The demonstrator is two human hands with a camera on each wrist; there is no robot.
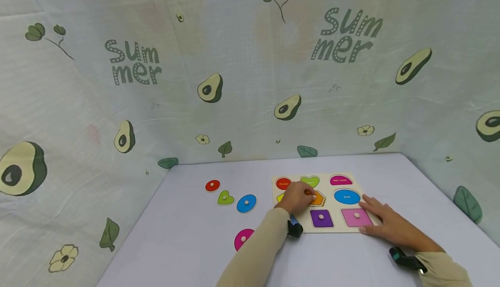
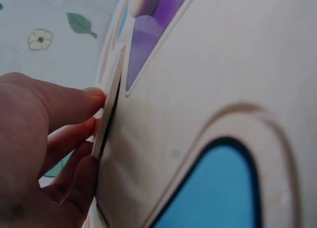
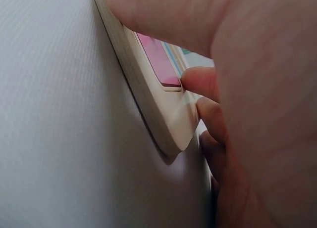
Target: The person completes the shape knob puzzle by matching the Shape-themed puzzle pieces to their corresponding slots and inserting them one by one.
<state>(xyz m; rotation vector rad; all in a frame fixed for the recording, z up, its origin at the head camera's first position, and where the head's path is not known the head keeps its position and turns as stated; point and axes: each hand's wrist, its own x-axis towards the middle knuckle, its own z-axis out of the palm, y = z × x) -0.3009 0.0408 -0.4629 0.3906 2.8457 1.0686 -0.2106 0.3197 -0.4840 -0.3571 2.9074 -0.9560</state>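
Observation:
A wooden shape puzzle board (image 1: 305, 229) lies on the table. My left hand (image 1: 297, 197) is over its middle and pinches an orange puzzle piece (image 1: 320, 198) by thumb and fingers. In the left wrist view the piece's wooden edge (image 2: 108, 109) stands tilted at the board's surface. My right hand (image 1: 390, 221) rests along the right side of the board, thumb near the pink square piece (image 1: 356, 217) and fingertips on the edge. A purple square piece (image 1: 321, 218) sits in the board close to the left hand. The fingers partly cover a yellow shape (image 1: 280, 197).
Loose knobbed pieces lie left of the board: a red oval (image 1: 212, 186), a green heart (image 1: 225, 198), a blue circle (image 1: 246, 203) and a magenta piece (image 1: 243, 238) partly behind the left sleeve. A printed cloth (image 1: 242, 61) rises behind the table.

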